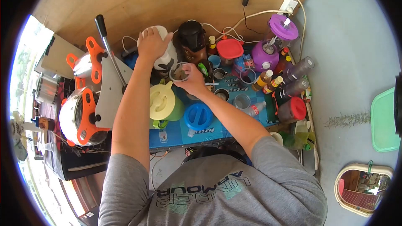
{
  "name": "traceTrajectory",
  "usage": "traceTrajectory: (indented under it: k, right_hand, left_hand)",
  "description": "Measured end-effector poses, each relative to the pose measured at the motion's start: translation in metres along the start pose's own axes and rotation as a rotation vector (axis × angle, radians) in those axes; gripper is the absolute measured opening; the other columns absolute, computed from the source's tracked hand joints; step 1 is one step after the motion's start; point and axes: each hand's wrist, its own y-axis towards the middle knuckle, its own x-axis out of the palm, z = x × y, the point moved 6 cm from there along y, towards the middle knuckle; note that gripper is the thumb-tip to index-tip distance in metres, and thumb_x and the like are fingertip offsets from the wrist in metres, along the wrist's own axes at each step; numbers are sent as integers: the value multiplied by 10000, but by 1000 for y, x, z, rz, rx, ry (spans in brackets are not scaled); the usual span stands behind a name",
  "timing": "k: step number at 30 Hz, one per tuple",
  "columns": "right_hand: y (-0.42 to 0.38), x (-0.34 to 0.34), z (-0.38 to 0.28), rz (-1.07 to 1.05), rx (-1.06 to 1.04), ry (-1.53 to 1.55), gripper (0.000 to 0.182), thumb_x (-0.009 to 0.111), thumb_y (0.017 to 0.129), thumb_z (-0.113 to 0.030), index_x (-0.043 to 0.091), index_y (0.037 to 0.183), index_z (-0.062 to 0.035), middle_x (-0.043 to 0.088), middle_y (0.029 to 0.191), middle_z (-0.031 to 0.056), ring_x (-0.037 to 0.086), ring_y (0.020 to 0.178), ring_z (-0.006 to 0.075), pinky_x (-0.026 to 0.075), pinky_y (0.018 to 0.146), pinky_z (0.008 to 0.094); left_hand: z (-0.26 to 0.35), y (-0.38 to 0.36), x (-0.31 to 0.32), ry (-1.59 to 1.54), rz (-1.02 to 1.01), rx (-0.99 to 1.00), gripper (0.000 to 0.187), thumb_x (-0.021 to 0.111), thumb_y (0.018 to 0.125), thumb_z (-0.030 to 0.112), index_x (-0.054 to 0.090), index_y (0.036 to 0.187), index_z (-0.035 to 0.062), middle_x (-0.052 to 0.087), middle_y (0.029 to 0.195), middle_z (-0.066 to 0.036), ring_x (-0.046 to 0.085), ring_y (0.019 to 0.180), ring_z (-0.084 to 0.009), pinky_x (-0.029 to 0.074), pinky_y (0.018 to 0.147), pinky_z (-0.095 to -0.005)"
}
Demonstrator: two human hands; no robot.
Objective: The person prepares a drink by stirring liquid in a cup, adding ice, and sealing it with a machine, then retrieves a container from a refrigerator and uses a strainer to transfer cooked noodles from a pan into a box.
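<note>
My left hand (pixel 153 45) lies on top of a white rounded dispenser (pixel 167 54), its fingers apart over the lid. At the dispenser's front, my right hand (pixel 191 79) grips the side of a clear cup (pixel 177 72), whose round opening faces up. Part of the cup overlaps the dispenser's dark-patterned lower front. Just below stands a green pitcher with a yellow lid (pixel 162 101). A blue-lidded jug (pixel 198 116) is near my right forearm. Behind my right hand sits a dark brown container with a black top (pixel 192 37).
A purple blender (pixel 266 54), sauce bottles (pixel 263 79) and a red-lidded jar (pixel 293 109) stand on the right of the blue table covering (pixel 176 136). At the left are a lever press (pixel 111 88) and metal pots with orange handles (pixel 77 115).
</note>
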Motion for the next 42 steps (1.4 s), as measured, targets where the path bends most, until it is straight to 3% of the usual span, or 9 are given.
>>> traceTrajectory:
  k: [13,19,21,23,25,27,33,37,42]
  right_hand:
    - [25,30,6,111,29,-5,816,915,603,-196,518,1283,19,641,1204,201,623,1182,342,494,1004,388]
    - [27,28,0,58,3,64,815,901,608,-174,514,1292,40,599,1287,216,586,1243,330,472,1034,388]
    - [25,27,5,83,-20,94,813,901,615,-166,512,1300,32,613,1274,205,593,1238,321,473,1034,385]
    - [18,22,7,79,-8,130,817,904,619,-154,510,1313,17,628,1266,197,601,1236,311,476,1033,380]
    - [10,12,7,80,-33,121,832,910,622,-143,500,1331,3,638,1265,184,615,1219,304,478,1036,375]
    - [-10,-14,-15,98,11,241,822,904,600,-153,510,1309,-19,610,1283,178,590,1228,329,474,1019,385]
    - [-91,-132,-69,184,-74,152,839,918,650,-115,485,1361,-10,617,1302,158,587,1262,264,466,1067,376]
    - [-140,-196,-77,226,26,34,839,915,660,-101,480,1371,-5,591,1320,140,548,1302,246,431,1102,373]
    - [-185,-239,-58,264,132,84,832,908,675,-107,469,1375,-2,572,1342,154,526,1324,263,412,1116,387]
  left_hand:
    - [-4,-10,24,-79,-43,44,849,495,981,581,440,1386,-162,447,1438,-385,377,1398,-489,267,1190,-477]
    - [-17,2,23,-91,-72,93,758,519,983,531,478,1355,-127,483,1402,-367,439,1314,-520,341,1130,-507]
    - [-30,15,49,182,-347,433,637,561,984,453,502,1373,-49,492,1394,-349,471,1274,-516,420,1056,-519]
    - [-13,9,9,-124,-169,326,480,560,1002,348,550,1344,11,555,1348,-317,550,1229,-451,464,1007,-495]
    - [-2,-14,-57,-491,254,-279,406,560,1001,284,588,1295,6,648,1243,-270,638,1132,-389,486,972,-461]
    - [21,-54,-86,-517,396,-301,353,578,984,268,660,1193,-5,721,1068,-231,707,984,-360,529,878,-434]
    - [94,-127,90,-263,-430,55,275,700,875,253,726,992,6,730,922,-206,708,871,-403,557,788,-484]
    - [108,-150,197,-339,-307,-82,278,749,828,246,750,963,3,739,859,-177,716,845,-388,567,799,-467]
    - [113,-149,221,-721,-363,-303,269,761,814,243,771,927,-1,745,840,-179,728,802,-350,575,792,-430]
